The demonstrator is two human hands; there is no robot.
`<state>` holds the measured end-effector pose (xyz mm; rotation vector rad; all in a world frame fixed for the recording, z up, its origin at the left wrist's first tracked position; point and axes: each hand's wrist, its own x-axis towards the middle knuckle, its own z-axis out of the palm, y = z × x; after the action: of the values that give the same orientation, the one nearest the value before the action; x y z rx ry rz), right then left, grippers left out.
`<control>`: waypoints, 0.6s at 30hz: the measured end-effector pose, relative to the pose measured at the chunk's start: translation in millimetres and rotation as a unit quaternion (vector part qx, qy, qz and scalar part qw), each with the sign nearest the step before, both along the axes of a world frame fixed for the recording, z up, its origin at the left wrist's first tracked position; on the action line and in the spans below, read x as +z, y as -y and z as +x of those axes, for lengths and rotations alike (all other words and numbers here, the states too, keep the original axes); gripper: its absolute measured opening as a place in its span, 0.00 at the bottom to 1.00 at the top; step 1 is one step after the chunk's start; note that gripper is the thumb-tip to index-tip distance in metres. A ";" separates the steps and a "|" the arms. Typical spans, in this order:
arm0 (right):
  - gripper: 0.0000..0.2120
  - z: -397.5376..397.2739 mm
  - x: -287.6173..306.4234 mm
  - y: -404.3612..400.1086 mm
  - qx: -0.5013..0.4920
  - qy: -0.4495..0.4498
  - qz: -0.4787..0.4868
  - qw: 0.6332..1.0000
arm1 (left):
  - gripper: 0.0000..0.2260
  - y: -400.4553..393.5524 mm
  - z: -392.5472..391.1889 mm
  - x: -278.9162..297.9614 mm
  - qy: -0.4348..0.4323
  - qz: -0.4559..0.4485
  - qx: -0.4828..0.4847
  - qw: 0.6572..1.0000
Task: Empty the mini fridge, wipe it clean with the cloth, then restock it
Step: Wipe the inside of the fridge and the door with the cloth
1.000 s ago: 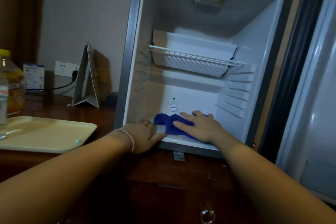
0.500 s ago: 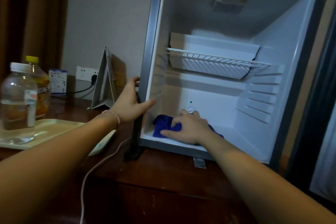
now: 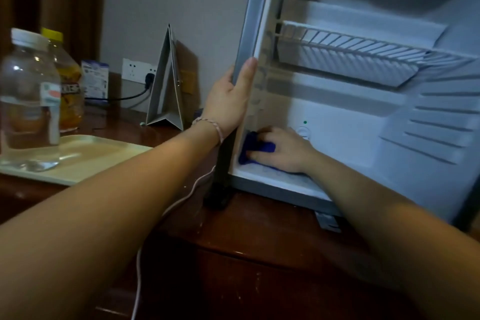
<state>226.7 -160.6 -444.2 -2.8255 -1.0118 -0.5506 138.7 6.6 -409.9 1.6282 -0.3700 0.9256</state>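
Observation:
The mini fridge (image 3: 363, 117) stands open on a wooden cabinet, its white inside bare except for a wire shelf (image 3: 358, 44). My left hand (image 3: 230, 101) grips the fridge's left front frame, thumb on the inner edge. My right hand (image 3: 283, 149) is inside on the fridge floor, at the left corner, fingers curled over the blue cloth (image 3: 253, 147) and pressing it down. A clear water bottle (image 3: 28, 96) and a yellow-capped bottle (image 3: 68, 80) stand on a beige tray (image 3: 85, 156) at the left.
A folded card stand (image 3: 166, 80) sits against the wall by a wall socket (image 3: 135, 70) with a black plug. A small blue-and-white box (image 3: 94, 80) stands behind the bottles. A white cable (image 3: 166, 213) runs across the wooden cabinet top (image 3: 254, 226).
My left hand rose from the fridge's bottom edge to grip the left frame. My right hand slid the blue cloth leftward into the floor's left corner. The view shifted closer and left.

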 end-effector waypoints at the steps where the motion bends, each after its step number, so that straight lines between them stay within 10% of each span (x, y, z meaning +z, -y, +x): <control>1: 0.34 8.5 0.0 0.3 0.005 0.000 0.005 1.000 | 0.22 0.0 1.0 -0.6 0.008 -0.004 0.007 1.000; 18: 0.18 -24.6 -4.1 -2.1 0.004 0.012 0.032 0.999 | 0.19 1.2 1.8 -5.3 0.037 -0.004 0.030 0.999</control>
<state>202.1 -158.5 -448.3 -2.7654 -0.9903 -0.6048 140.5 5.4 -415.2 1.6093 -0.3695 1.0339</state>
